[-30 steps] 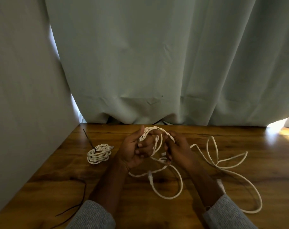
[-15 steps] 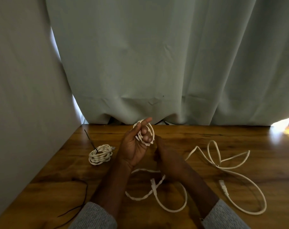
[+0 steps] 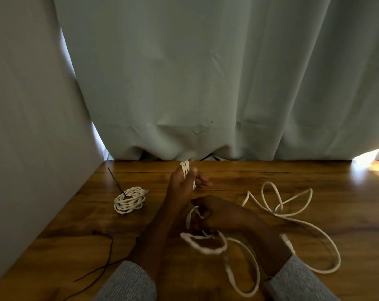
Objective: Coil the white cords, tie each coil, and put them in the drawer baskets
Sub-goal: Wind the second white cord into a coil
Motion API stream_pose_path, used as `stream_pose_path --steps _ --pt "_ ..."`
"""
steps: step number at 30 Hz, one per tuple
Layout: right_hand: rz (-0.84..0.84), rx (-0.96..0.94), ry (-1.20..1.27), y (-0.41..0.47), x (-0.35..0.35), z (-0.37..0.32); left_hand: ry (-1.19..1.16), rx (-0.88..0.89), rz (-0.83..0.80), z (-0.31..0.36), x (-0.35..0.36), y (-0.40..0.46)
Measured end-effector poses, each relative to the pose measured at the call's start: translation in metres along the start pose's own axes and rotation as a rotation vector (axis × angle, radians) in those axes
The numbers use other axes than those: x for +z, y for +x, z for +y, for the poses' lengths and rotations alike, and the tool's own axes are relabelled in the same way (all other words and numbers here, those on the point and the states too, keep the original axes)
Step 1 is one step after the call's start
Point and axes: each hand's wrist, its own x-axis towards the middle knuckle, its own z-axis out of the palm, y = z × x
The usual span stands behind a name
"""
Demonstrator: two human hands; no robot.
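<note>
Partly coiled white cord (image 3: 186,170), flat, limp.

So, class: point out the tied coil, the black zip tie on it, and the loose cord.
tied coil (image 3: 130,199), head view, its looped strands
black zip tie (image 3: 117,181), head view, its upright tail
loose cord (image 3: 292,205), head view, its crossing loops

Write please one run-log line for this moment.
left hand: holds small coil | right hand: grips loose cord | tied coil: on table | phase: coiling
</note>
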Motion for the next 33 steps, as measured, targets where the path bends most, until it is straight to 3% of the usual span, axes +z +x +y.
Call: stream_pose_path --steps 2,7,12,16,18,21,22,24,26,28,30,33 --pt "0.032 -0.027 0.093 -0.005 -0.011 0.003 0.177 0.017 -0.04 -0.006 -0.005 -0.002" --pt "0.159 -0.026 0.863 -0.014 -0.025 0.014 0.396 0.01 -0.079 -0.01 -0.011 -0.002" --pt "0.148 -0.011 1.349 -0.012 -0.031 0.015 0.37 -0.042 -0.122 -0.005 -0.001 -0.003" --pt "0.287 -0.07 1.503 -0.006 -0.029 0.01 0.189 -0.145 -0.019 -0.006 0.001 0.001" --pt "0.504 -0.057 1.377 -0.002 -0.027 0.007 0.131 -0.203 0.062 -0.01 -0.001 0.005" --pt "0.834 0.009 0.662 -0.002 -0.022 0.007 -0.012 -0.271 0.141 -0.012 0.0 0.01" --pt "0.865 0.022 0.367 -0.002 -0.022 0.008 -0.06 -0.281 0.167 -0.01 0.0 0.011" --pt "0.733 0.076 0.003 -0.003 -0.021 0.011 -0.147 -0.299 0.212 -0.005 -0.001 0.01" --pt "0.529 0.127 -0.114 -0.002 -0.02 0.016 -0.278 -0.3 0.205 -0.002 -0.005 0.011" --pt "0.477 0.136 -0.15 -0.002 -0.018 0.02 -0.42 -0.289 0.195 -0.001 -0.009 0.014" --pt "0.598 0.141 -0.149 -0.002 -0.022 0.022 -0.451 -0.287 0.222 -0.001 -0.015 0.017" --pt "0.974 0.0 -0.166 -0.005 -0.032 0.021 -0.268 -0.27 0.256 -0.007 -0.021 0.014"
